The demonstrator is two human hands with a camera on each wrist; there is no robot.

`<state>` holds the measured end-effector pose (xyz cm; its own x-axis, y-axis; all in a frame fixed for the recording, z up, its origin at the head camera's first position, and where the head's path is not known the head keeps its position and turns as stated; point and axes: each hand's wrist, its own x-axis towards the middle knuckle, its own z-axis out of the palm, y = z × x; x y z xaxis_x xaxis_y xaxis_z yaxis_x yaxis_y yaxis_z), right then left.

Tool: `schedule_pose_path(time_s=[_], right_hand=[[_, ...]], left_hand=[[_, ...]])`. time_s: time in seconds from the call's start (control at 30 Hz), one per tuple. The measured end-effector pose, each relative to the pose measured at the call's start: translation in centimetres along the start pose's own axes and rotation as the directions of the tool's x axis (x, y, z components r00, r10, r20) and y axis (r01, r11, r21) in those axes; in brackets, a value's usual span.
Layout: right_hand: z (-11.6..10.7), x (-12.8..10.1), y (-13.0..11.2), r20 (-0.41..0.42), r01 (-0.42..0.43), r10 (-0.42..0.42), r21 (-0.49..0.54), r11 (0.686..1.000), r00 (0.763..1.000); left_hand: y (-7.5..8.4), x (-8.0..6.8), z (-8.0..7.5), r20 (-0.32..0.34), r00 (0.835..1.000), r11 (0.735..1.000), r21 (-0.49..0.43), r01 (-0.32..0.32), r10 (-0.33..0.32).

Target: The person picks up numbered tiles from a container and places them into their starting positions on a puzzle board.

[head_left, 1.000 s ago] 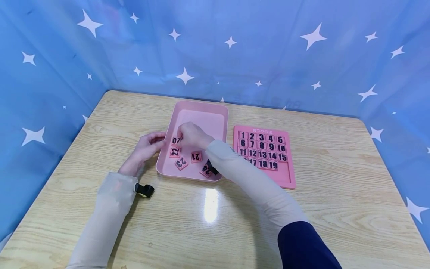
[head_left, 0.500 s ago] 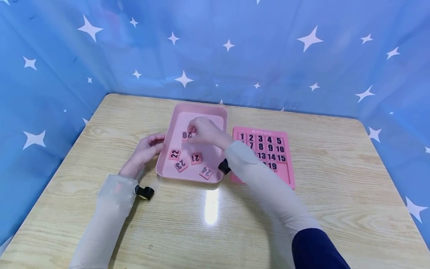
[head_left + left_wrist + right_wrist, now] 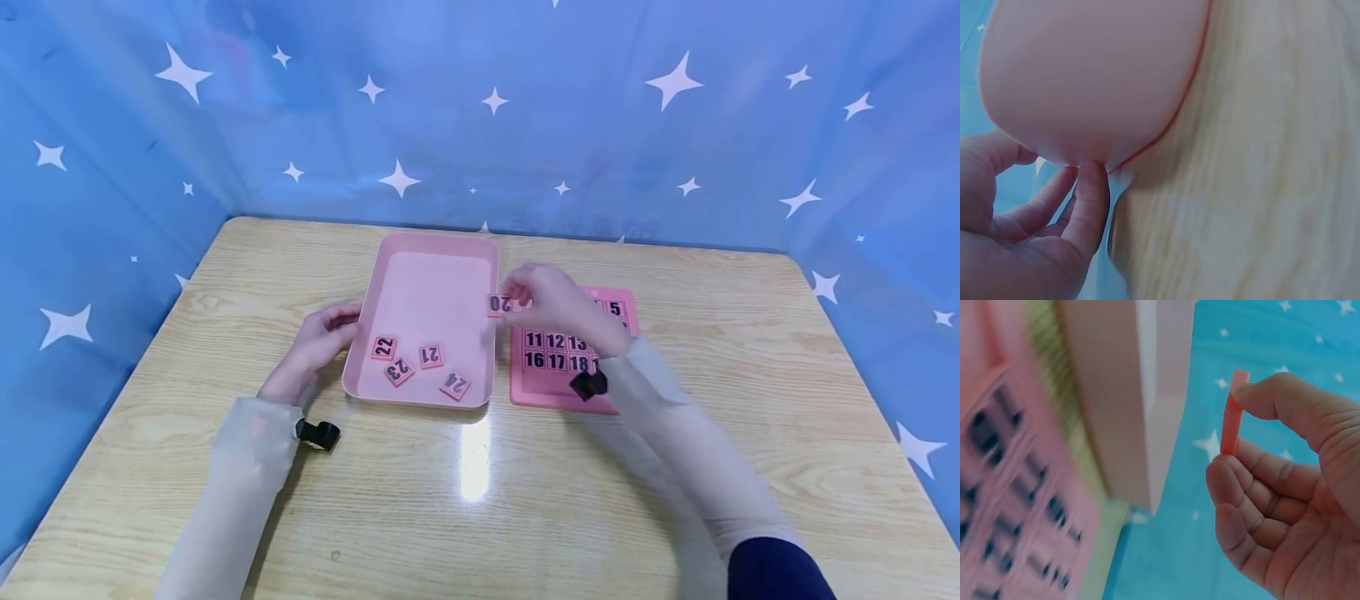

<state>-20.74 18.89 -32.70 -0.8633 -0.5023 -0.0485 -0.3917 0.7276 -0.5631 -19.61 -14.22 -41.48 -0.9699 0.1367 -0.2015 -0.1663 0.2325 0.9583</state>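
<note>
Four loose tiles lie at the near end of the pink tray (image 3: 420,250): tile 24 (image 3: 455,385) closest to the person, then tile 23 (image 3: 398,370), tile 21 (image 3: 431,356) and tile 22 (image 3: 384,347). The rest of the tray floor holds no tiles.

The left hand (image 3: 318,342) rests at the tray's left wall with its fingers loosely extended; the left wrist view shows fingertips (image 3: 1090,181) touching the tray's outer edge, holding nothing. A small black device (image 3: 318,434) sits at that wrist.

To the right of the tray lies the pink number board (image 3: 555,392), flat on the wooden table (image 3: 480,517). Its grid shows tiles up to 5 in the top row and 11 to 13 and 16 to 18 lower down; the remainder is covered by the right arm.

The right hand (image 3: 551,300) hovers above the gap between tray and board, thumb and forefinger pinched on tile 20 (image 3: 500,304), which is in the air, clear of both. The right wrist view shows that tile (image 3: 1232,412) edge-on between the fingertips.

Judging by what lies where, most of the board is filled; tile 20 is on its way and is not yet seated, and the four tiles in the tray remain to be placed.

Beyond the table hangs a blue curtain with white stars (image 3: 525,108).
</note>
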Motion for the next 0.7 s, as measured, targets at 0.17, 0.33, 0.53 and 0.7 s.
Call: schedule_pose_path(time_s=[0.17, 0.33, 0.53, 0.7], right_hand=[[-0.5, -3.6, 2.8, -0.025, -0.040, 0.040, 0.002, 0.999, 0.999], [-0.3, -7.2, 5.8, -0.073, -0.020, 0.018, -0.033, 0.999, 0.997], [-0.1, -11.4, 8.6, -0.139, -0.114, 0.109, -0.029, 0.993, 0.984], [0.0, -13.8, 9.6, -0.176, -0.150, 0.144, -0.025, 0.988, 0.974]], left_hand=[[-0.2, 0.0, 0.1, -0.002, 1.000, 1.000, -0.006, -0.017, 0.017], [-0.2, 0.0, 0.1, -0.003, 1.000, 1.000, -0.009, -0.010, 0.010], [-0.1, 0.0, 0.1, 0.006, 1.000, 1.000, -0.008, 0.007, -0.007], [-0.1, -0.2, 0.1, 0.005, 1.000, 1.000, -0.011, 0.005, -0.005]])
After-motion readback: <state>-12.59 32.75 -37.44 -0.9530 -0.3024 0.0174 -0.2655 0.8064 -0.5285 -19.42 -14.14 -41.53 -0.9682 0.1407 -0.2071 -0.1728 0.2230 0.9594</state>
